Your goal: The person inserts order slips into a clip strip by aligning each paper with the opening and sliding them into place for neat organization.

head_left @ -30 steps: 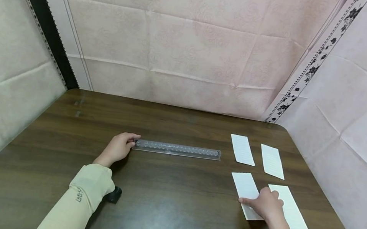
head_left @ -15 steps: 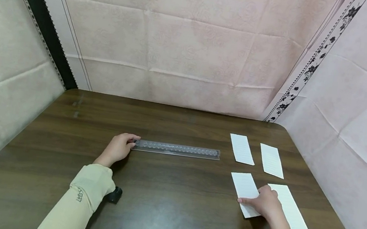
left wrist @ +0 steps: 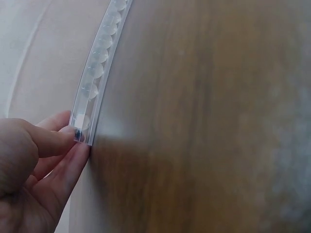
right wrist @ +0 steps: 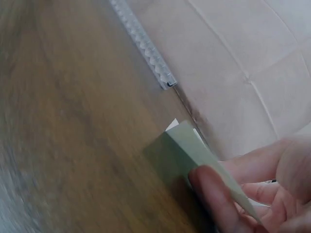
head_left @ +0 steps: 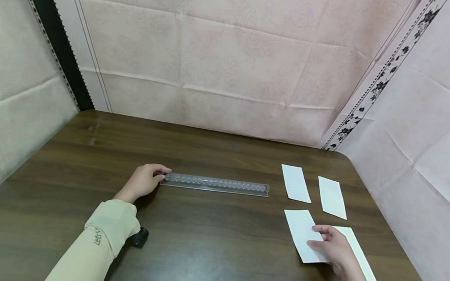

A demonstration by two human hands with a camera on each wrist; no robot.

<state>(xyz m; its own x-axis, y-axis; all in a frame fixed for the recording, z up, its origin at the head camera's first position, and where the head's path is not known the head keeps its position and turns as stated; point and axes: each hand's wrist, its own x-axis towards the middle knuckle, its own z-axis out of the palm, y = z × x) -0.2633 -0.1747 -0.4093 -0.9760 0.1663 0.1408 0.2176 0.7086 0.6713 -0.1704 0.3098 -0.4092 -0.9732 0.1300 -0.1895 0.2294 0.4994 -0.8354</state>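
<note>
While the bench's left side carries just one thing under the left hand (head_left: pixel 143 183), the head view shows a long, clear plastic strip (head_left: pixel 215 184) lying crosswise on the dark brown wooden bench (head_left: pixel 194 245), held at its left end; that grip likely steadies it and leaves the rest uncovered. Well apart on the right, the right hand (head_left: pixel 336 248) is over the right side of a white rectangular paper slip (head_left: pixel 301 233), which seems tilted off the bench. Two more white paper slips (head_left: pixel 296 183) lie beyond, and a larger white paper sheet (head_left: pixel 359 255) lies partly behind the hand, spaced perhaps so each can be taken alone.

From the left wrist I see thumb and fingers curled in a pinch round the strip's end, with a row of rounded translucent pieces (left wrist: pixel 98 70) inside it.

From the right wrist, the slip looks greenish in shade, nipped between the digits, the fingers half folded; blur keeps me from telling whether it is creased. The strip's free end sits beyond, touched by neither finger nor paper.
</note>
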